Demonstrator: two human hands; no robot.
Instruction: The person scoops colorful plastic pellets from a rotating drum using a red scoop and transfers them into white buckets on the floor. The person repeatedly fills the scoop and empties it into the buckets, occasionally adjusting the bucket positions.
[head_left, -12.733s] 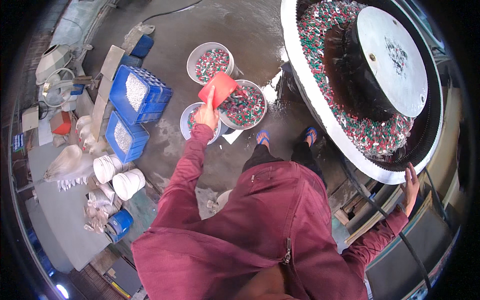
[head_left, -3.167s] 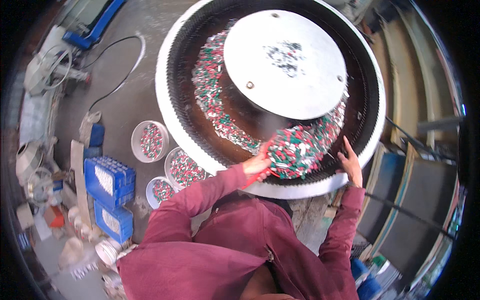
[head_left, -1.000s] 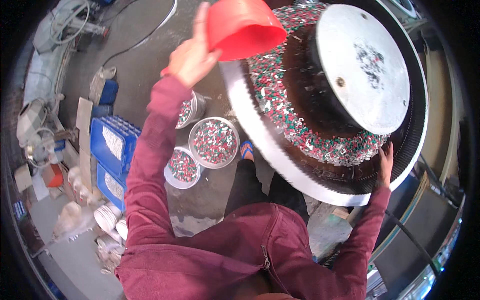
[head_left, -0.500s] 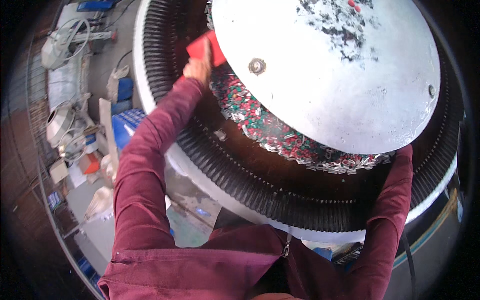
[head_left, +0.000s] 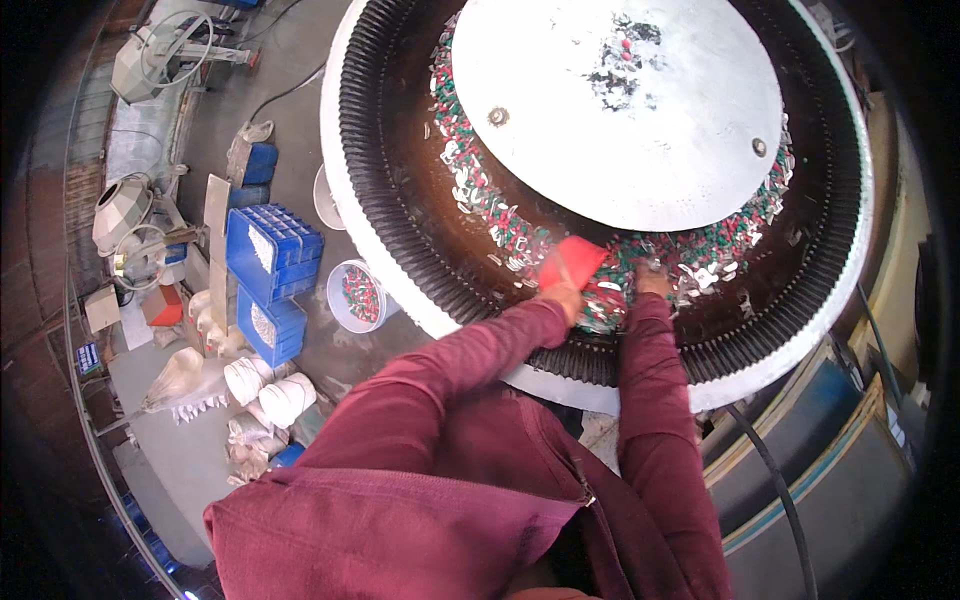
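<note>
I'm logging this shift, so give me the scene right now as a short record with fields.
Setting: large round ribbed tub with a flat metal centre disc
Contents: red, green and white small pieces lying in a ring around the disc
Left hand: holds a red scoop in the pieces
Right hand: rests in the pieces
Floor: blue crates, round basin of pieces

Dull bare-metal disc (head_left: pixel 620 100); ribbed black trough (head_left: pixel 400 200); matt red plastic scoop (head_left: pixel 568 262); blue plastic crates (head_left: pixel 270 250).
</note>
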